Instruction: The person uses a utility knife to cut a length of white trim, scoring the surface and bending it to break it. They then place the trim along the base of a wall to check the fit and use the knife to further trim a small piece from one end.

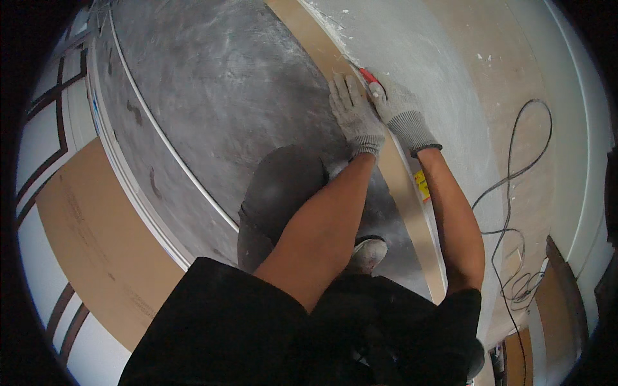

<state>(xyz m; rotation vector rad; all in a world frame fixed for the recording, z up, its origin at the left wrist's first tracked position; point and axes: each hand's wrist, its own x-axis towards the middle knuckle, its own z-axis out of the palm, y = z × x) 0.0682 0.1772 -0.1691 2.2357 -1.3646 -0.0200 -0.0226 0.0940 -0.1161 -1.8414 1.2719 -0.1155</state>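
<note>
My left hand [358, 117], in a grey knit glove, lies flat with fingers stretched on a long tan strip [402, 199] that runs from the top of the view down toward my body. Right beside it, my gloved right hand [400, 114] is closed around a red-handled utility knife [368, 76]. The knife's tip points up along the strip's right edge; the blade itself is too small to make out clearly. White shavings [335, 29] lie along that edge farther ahead. A yellow object [421, 184] sits partly hidden beside my right forearm.
A dark grey smeared sheet [219, 77] spreads left of the strip, crossed by a thin white rod [161, 134]. Brown cardboard [109, 238] lies at the far left. A looped black cable [510, 174] rests on the dusty floor at right. My shoe [370, 254] is near the strip.
</note>
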